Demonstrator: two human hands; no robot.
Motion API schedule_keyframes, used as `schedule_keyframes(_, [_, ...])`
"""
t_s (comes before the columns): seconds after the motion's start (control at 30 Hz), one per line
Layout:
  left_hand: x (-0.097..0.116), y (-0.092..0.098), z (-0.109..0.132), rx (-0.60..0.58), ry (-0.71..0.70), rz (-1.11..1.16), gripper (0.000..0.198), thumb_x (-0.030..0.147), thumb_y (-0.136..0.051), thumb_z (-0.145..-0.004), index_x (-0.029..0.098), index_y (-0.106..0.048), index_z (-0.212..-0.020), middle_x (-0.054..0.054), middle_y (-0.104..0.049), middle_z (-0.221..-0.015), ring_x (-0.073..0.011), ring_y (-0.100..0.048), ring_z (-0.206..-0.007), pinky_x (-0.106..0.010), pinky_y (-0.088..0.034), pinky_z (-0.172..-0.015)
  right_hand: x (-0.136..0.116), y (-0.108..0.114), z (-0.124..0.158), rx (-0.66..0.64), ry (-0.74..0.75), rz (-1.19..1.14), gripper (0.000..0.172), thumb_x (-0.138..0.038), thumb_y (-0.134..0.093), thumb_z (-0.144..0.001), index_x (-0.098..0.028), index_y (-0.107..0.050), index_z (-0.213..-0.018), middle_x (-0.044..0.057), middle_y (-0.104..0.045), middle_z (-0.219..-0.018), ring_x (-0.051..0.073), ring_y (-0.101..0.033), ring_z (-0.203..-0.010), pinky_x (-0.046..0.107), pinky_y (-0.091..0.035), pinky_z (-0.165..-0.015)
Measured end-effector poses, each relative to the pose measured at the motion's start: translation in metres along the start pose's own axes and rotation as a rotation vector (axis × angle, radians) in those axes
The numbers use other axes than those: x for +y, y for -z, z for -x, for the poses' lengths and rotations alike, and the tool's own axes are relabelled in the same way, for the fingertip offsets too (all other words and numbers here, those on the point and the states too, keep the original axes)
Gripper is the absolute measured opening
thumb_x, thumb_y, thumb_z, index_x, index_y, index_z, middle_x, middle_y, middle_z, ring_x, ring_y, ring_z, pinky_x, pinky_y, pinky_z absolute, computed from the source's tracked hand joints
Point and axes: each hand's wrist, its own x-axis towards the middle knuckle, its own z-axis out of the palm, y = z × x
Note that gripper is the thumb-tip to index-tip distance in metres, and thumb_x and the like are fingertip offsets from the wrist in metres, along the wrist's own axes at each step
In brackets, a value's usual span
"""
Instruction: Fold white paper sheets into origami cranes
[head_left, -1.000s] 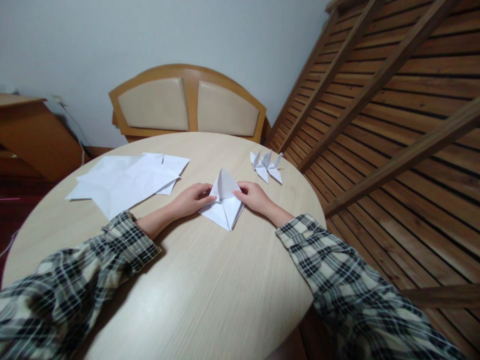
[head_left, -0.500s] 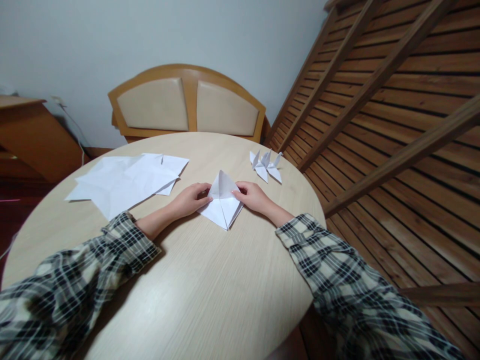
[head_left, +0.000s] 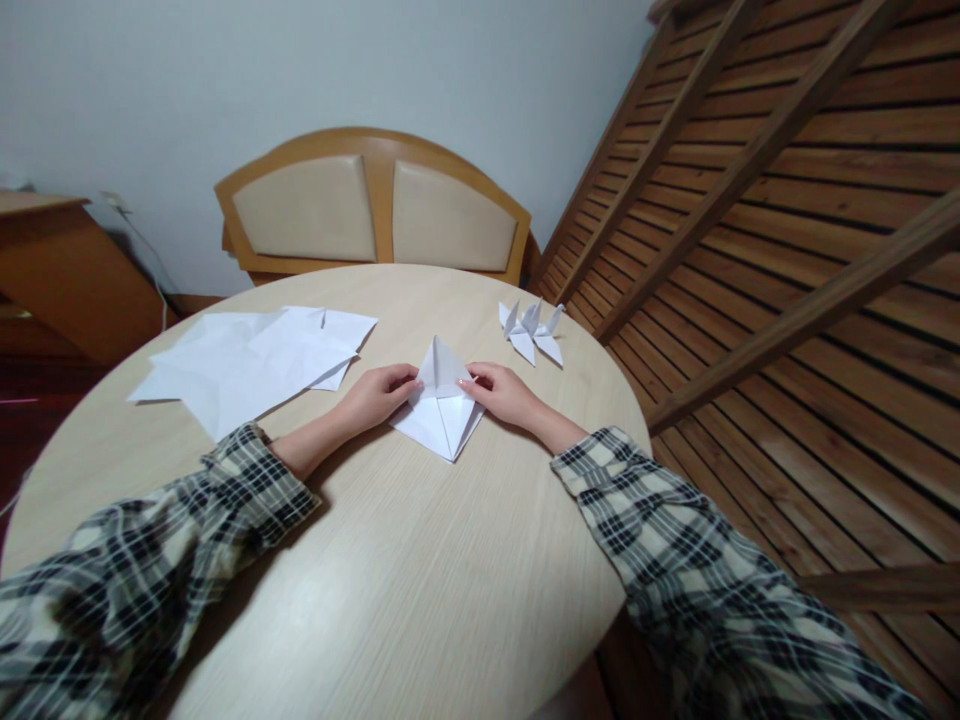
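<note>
A folded white paper [head_left: 442, 425] lies on the round wooden table [head_left: 390, 570], its raised flap pointing to the far side. My left hand [head_left: 380, 393] pinches the paper's left edge between thumb and fingers. On the opposite edge, my right hand [head_left: 504, 391] grips it, thumb on top and fingers partly hidden behind. Beyond my right hand stand several folded paper cranes [head_left: 531, 328], close together. Flat white sheets [head_left: 240, 365] lie overlapping to the left of my left hand.
Behind the table is a wooden headboard with cream panels [head_left: 307, 208]. Slatted wood [head_left: 787, 250] rises along the right side. A brown cabinet [head_left: 56, 270] with a cable beside it stands at the far left.
The folded paper has shifted slightly left, its top flap tip included. Both hands have moved a little to the left with it, still holding its edges.
</note>
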Motion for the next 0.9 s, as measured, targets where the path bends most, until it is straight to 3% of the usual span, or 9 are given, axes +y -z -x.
schedule_keyframes(0.13, [0.0,0.0,0.0,0.022,0.014,0.002,0.029,0.041,-0.045,-0.091,0.019,-0.06,-0.077,-0.002,-0.057,-0.065,-0.0149,-0.048,-0.06,-0.032,-0.034,-0.058,0.002,-0.001,0.0,0.002,-0.053,-0.158,0.031,-0.04,-0.044,-0.096,-0.018,-0.06,-0.081,0.002,-0.059,-0.079,0.015,-0.052,-0.073,0.028,-0.041,-0.068])
schedule_keyframes(0.3, [0.001,0.001,0.0,0.034,0.01,-0.001,0.031,0.041,-0.044,-0.091,0.021,-0.056,-0.071,-0.001,-0.053,-0.059,-0.0148,-0.047,-0.059,-0.032,-0.032,-0.057,0.006,0.001,-0.003,-0.008,-0.17,-0.296,0.024,-0.022,-0.046,-0.092,-0.017,-0.066,-0.105,0.008,-0.068,-0.103,0.016,-0.06,-0.085,0.03,-0.049,-0.077])
schedule_keyframes(0.5, [0.004,0.002,0.001,0.031,0.018,-0.008,0.031,0.04,-0.044,-0.091,0.02,-0.056,-0.071,-0.001,-0.053,-0.059,-0.0145,-0.046,-0.058,-0.032,-0.033,-0.057,0.01,0.003,-0.002,-0.091,-0.082,-0.317,0.026,-0.021,-0.054,-0.09,-0.018,-0.067,-0.112,0.01,-0.067,-0.118,0.019,-0.061,-0.106,0.038,-0.046,-0.097])
schedule_keyframes(0.7, [0.001,0.001,0.0,0.036,0.015,-0.029,0.03,0.04,-0.045,-0.091,0.02,-0.058,-0.073,0.0,-0.054,-0.058,-0.0145,-0.047,-0.058,-0.032,-0.032,-0.057,0.012,0.001,-0.001,-0.117,-0.071,-0.288,0.029,-0.019,-0.056,-0.089,-0.017,-0.066,-0.116,0.011,-0.066,-0.121,0.018,-0.062,-0.106,0.038,-0.047,-0.098])
schedule_keyframes(0.9, [0.002,0.002,0.0,0.031,0.03,-0.012,0.03,0.04,-0.045,-0.091,0.02,-0.06,-0.076,-0.001,-0.055,-0.059,-0.0147,-0.048,-0.058,-0.032,-0.033,-0.056,0.014,-0.002,-0.001,-0.115,-0.089,-0.23,0.03,-0.021,-0.056,-0.089,-0.017,-0.066,-0.117,0.01,-0.069,-0.111,0.016,-0.062,-0.088,0.034,-0.051,-0.083])
